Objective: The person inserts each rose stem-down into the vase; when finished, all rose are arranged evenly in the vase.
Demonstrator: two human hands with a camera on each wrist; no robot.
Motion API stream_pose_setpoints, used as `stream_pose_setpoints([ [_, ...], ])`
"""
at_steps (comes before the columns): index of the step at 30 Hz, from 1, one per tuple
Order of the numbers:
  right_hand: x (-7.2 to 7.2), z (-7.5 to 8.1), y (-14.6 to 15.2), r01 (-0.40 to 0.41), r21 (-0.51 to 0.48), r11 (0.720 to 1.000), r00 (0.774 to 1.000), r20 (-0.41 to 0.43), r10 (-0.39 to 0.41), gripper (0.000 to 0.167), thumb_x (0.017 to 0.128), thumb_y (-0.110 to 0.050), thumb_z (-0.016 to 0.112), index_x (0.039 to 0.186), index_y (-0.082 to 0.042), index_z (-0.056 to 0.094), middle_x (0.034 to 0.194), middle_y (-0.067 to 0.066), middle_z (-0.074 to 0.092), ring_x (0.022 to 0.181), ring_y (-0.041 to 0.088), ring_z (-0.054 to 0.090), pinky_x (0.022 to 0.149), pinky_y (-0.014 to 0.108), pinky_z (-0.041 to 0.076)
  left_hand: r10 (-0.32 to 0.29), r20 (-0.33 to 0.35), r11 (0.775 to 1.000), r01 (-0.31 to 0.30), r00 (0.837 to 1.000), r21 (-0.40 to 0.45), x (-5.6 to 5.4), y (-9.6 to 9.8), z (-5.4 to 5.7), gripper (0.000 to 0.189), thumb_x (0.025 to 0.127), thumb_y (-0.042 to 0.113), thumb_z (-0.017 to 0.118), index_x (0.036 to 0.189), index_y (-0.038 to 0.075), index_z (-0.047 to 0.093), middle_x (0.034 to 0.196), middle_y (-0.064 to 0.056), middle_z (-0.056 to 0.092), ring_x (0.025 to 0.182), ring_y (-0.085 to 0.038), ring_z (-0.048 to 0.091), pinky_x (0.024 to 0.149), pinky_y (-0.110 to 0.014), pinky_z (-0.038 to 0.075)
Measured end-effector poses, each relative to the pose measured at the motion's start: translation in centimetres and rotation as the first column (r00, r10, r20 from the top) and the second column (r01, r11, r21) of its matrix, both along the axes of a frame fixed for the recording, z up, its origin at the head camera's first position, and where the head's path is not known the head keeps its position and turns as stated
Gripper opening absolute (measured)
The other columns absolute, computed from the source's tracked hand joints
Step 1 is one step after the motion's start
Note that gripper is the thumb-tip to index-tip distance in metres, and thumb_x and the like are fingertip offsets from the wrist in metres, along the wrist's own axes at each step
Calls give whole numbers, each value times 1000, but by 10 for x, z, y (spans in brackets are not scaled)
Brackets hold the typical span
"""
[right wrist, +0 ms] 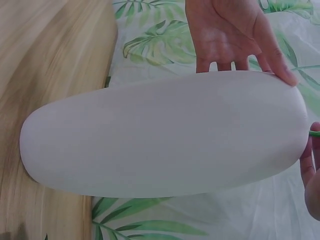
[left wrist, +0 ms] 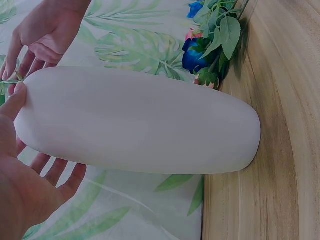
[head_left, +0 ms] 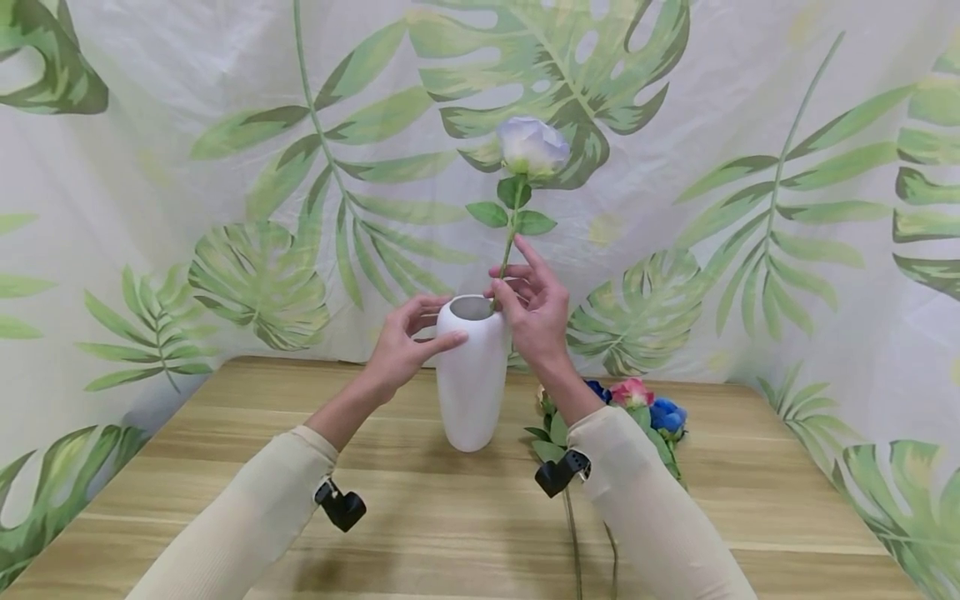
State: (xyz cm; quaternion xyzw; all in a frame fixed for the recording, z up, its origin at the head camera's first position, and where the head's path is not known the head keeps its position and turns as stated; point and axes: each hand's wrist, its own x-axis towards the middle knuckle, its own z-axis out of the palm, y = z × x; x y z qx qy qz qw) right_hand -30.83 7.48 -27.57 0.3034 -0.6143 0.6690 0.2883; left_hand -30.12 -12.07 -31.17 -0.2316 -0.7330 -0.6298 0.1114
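Note:
A tall white vase stands upright on the wooden table. My left hand grips it just below the rim, thumb on the front and fingers round the far side. My right hand pinches the stem of a pale lilac-white artificial rose at the right of the vase mouth. The bloom points up, with green leaves below it, and the stem's lower end is hidden at the rim. In the left wrist view the vase lies between both hands; the right wrist view shows the left fingers along its side.
More artificial flowers lie on the table to the right, partly behind my right forearm: a blue bloom, a pink one and a dark blue one. Their stems reach toward the front edge. A leaf-patterned cloth hangs behind the table.

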Motion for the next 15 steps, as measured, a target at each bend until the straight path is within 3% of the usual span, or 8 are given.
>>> stream_pose_setpoints([
  [6,0,1,-1,-2,-30,1000,1000,3,2,58,96,12,65,150,2,50,103,29,68,78,9,71,65,24,59,5,3,1000,-5,1000,-7,0,0,-1,48,91,3,78,135,-2,59,145,-16,58,129,-37,59,97,-51,56],
  [15,0,0,-2,42,-24,999,999,5,-42,54,95,10,67,147,1,54,104,28,71,80,8,71,66,24,60,-2,-5,1000,2,1000,-1,0,0,-1,49,91,3,78,136,-2,59,145,-15,58,130,-35,59,99,-52,55],
])
